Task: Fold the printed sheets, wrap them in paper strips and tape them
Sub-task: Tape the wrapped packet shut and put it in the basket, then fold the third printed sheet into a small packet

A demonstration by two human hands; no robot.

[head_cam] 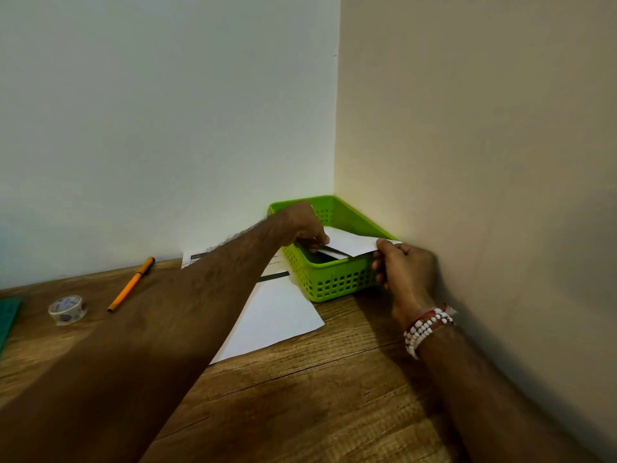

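Head view: left hand [305, 228] and right hand [405, 269] each pinch one end of a folded sheet [350, 242], held between them over the green basket [334, 282]. Moving both hands together, level, should keep its folds from springing open.

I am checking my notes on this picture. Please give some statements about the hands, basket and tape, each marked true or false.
1. The left hand and the right hand both hold a white sheet over the green basket. True.
2. The tape roll lies inside the basket. False: it lies on the table, far left.
3. The orange pen lies between the tape roll and the printed sheets. True.
4. The right wrist is bare. False: it wears beaded bracelets.
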